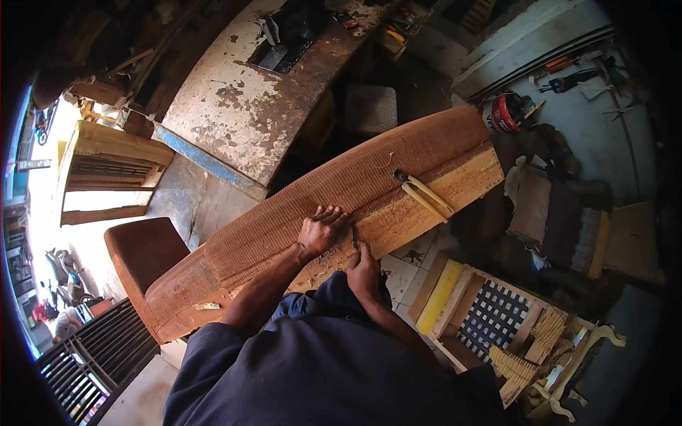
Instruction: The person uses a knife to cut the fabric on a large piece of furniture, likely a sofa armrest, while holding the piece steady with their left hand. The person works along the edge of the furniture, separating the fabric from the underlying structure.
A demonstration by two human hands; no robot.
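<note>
Across my lap lies a long upholstered furniture piece covered in ribbed brown fabric (pixel 277 186), with a bare wood strip (pixel 469 175) along its near side. My left hand (pixel 322 231) presses on the fabric near its inner edge, fingers partly curled; whether they pinch the cloth is unclear. Just right of it, my right hand (pixel 364 271) grips a slim dark tool (pixel 355 234), whose tip meets the seam between fabric and wood. The tool's handle is hidden in my fist. Pincers with yellowish handles (pixel 426 197) lie farther right, across fabric and wood.
A worn table (pixel 213 106) with a sewing machine (pixel 274 42) stands beyond. At the lower right is a wooden seat frame with woven dark webbing (pixel 495 314). A paint bucket (pixel 503 113) holds tools at the upper right. Another wooden frame (pixel 112 170) stands left.
</note>
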